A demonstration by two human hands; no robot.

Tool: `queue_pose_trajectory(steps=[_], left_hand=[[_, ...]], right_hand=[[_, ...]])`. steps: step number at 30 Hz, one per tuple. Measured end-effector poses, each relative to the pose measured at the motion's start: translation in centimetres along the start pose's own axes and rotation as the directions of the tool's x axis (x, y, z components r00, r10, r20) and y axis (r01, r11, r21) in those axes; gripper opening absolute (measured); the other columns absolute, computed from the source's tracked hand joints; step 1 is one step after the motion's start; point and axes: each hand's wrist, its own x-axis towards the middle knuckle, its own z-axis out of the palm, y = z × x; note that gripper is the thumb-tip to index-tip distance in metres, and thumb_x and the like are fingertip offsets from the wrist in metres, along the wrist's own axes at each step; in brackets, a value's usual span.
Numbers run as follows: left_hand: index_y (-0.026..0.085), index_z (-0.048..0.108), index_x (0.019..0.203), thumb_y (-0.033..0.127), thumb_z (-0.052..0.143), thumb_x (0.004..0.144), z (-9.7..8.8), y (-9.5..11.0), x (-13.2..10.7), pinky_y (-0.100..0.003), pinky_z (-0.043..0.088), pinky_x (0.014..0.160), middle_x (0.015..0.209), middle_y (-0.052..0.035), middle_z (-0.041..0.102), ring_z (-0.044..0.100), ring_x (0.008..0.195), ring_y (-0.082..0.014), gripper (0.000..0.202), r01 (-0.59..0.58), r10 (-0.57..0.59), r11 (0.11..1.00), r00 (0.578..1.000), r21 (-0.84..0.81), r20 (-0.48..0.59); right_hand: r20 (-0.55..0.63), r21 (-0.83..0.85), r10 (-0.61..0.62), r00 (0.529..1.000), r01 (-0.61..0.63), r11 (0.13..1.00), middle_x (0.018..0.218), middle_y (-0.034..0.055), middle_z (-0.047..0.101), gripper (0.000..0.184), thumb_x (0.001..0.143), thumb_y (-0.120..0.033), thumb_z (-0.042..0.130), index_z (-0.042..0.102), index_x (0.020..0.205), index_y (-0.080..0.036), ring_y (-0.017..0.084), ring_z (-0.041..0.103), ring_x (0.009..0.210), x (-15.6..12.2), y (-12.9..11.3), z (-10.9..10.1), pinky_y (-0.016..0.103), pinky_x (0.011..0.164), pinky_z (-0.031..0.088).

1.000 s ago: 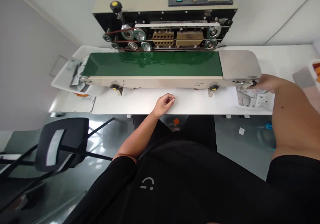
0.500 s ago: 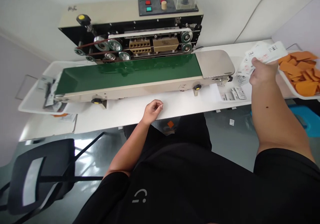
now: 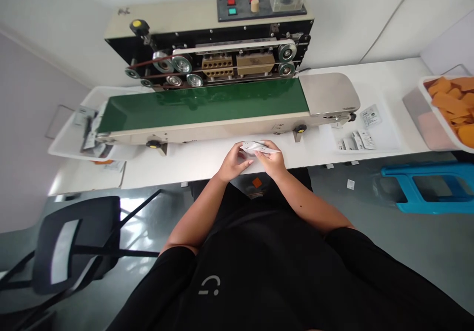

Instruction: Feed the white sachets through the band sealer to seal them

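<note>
A small bunch of white printed packets [image 3: 255, 146] is held above the front of the white table, below the conveyor. My right hand [image 3: 273, 162] grips its right end, thumb in front and fingers behind. My left hand [image 3: 232, 163] is curled around the left end, its fingers against the packets and its thumb lower down. How many packets there are, I cannot tell. Just behind both hands runs the green conveyor belt [image 3: 207, 104] of a band sealing machine [image 3: 170, 18], with a metal end plate [image 3: 328, 94] on its right.
Right of the conveyor, a white tray [image 3: 388, 141] holds several packets. Farther right stands a bin [image 3: 418, 119] of orange pieces. Another white bin [image 3: 62, 146] with packets is under the belt's left end. A black chair [image 3: 85, 232] and a blue stool [image 3: 407, 193] stand below.
My right hand has come from above the right tray to the middle front, bringing the white packets to my left hand. The view has shifted slightly.
</note>
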Motion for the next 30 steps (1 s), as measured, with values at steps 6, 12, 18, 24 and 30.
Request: queue_pose_trajectory(steps=[6,12,18,24,30], left_hand=[[0.020,0.069,0.130,0.050,0.070,0.100,0.3,-0.4,0.0,-0.034,0.059,0.087,0.116,-0.0113,0.075,0.070,0.100,-0.0218,0.043,0.072,-0.064,0.995,0.992,0.068,-0.111],[0.019,0.069,0.134,0.047,0.077,0.094,0.6,0.6,0.1,-0.033,0.059,0.087,0.120,-0.0120,0.076,0.073,0.100,-0.0225,0.049,0.045,-0.040,0.991,0.998,0.124,-0.039],[0.018,0.072,0.129,0.050,0.079,0.092,0.6,1.2,0.1,-0.031,0.056,0.079,0.104,-0.0075,0.076,0.070,0.087,-0.0199,0.049,0.103,-0.094,0.976,0.994,0.194,-0.058],[0.019,0.074,0.124,0.054,0.081,0.090,0.6,0.9,0.1,-0.030,0.054,0.075,0.097,-0.0061,0.075,0.067,0.081,-0.0189,0.049,0.099,-0.080,0.987,0.986,0.129,-0.143],[0.020,0.071,0.124,0.059,0.081,0.089,0.6,0.0,-0.1,-0.035,0.059,0.089,0.111,-0.0098,0.077,0.074,0.099,-0.0240,0.053,0.079,-0.089,0.994,0.985,-0.076,-0.145]], right_hand=[[-0.048,0.021,-0.227,0.973,0.228,0.973,0.134,0.0134,0.063,0.055,0.091,-0.060,0.077,0.065,0.129,-0.022,0.030,0.062,0.132,2.9,2.7,0.1,0.049,0.122,0.049],[-0.037,0.046,-0.282,0.959,0.283,0.958,0.155,0.0135,0.047,0.075,0.092,-0.054,0.079,0.047,0.155,-0.030,0.027,0.057,0.133,1.5,2.6,0.0,0.047,0.117,0.054],[-0.046,-0.014,-0.276,0.960,0.275,0.961,0.148,0.0145,0.046,0.064,0.092,-0.052,0.077,0.051,0.144,-0.026,0.027,0.055,0.134,1.5,2.4,-0.1,0.047,0.122,0.050],[-0.221,-0.024,-0.202,0.954,0.202,0.979,0.125,0.0100,0.051,0.054,0.084,-0.051,0.083,0.052,0.118,-0.023,0.021,0.059,0.114,1.0,2.6,0.4,0.036,0.101,0.058],[-0.177,0.022,-0.023,0.984,0.028,0.999,0.101,0.0042,0.065,0.045,0.085,-0.054,0.084,0.061,0.106,-0.021,0.016,0.061,0.090,0.6,2.5,0.3,0.031,0.090,0.056]])
